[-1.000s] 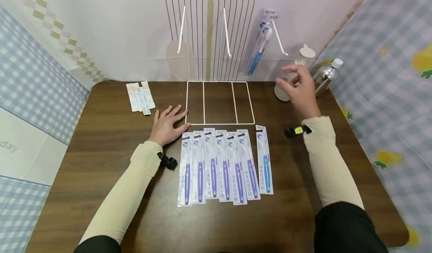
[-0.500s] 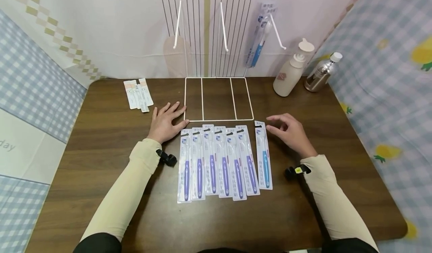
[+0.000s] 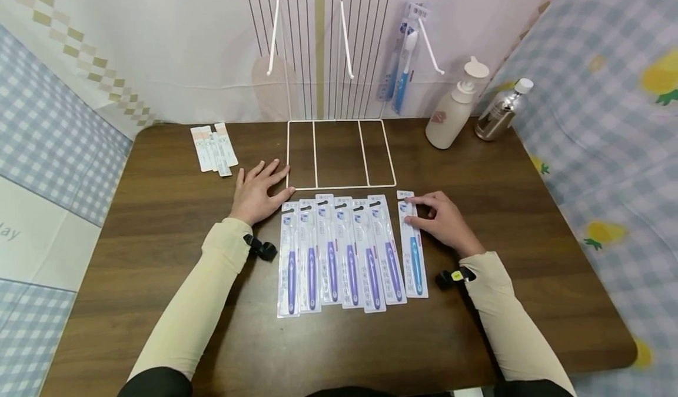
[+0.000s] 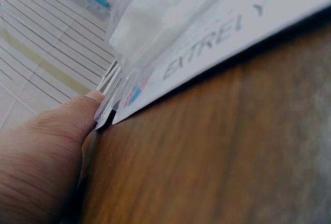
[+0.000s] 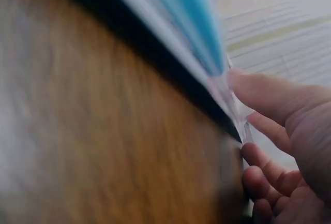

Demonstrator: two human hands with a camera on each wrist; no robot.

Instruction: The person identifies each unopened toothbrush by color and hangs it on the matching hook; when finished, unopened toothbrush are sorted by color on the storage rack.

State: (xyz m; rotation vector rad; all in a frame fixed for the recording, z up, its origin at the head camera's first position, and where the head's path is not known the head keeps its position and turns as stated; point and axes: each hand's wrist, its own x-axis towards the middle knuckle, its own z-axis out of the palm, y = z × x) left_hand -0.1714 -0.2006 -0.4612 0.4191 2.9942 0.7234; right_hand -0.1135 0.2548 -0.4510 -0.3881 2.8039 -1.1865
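My left hand (image 3: 256, 192) lies flat with spread fingers on the table, its fingertips and thumb at the left edge of a white wire rack (image 3: 341, 187). With thumb and fingers my right hand (image 3: 442, 220) pinches the upper part of a packaged blue toothbrush (image 3: 415, 262). In the right wrist view the thumb lies over that clear pack (image 5: 212, 74) and other fingers are at its edge. Several packaged purple toothbrushes (image 3: 351, 273) lie side by side left of it. Packaged blue toothbrushes (image 3: 401, 88) hang on the rack's right hook (image 3: 431, 47).
The rack's left hook (image 3: 273, 38) and middle hook (image 3: 346, 41) bear nothing. A pump bottle (image 3: 450, 112) and a silver bottle (image 3: 500, 114) with a white cap stand at the back right. Small white packets (image 3: 213, 149) lie at the back left.
My right hand has come down from near the hook and pump bottle to the blue toothbrush pack on the table and taken hold of it. The hanging packs have swung slightly. My left hand stays put.
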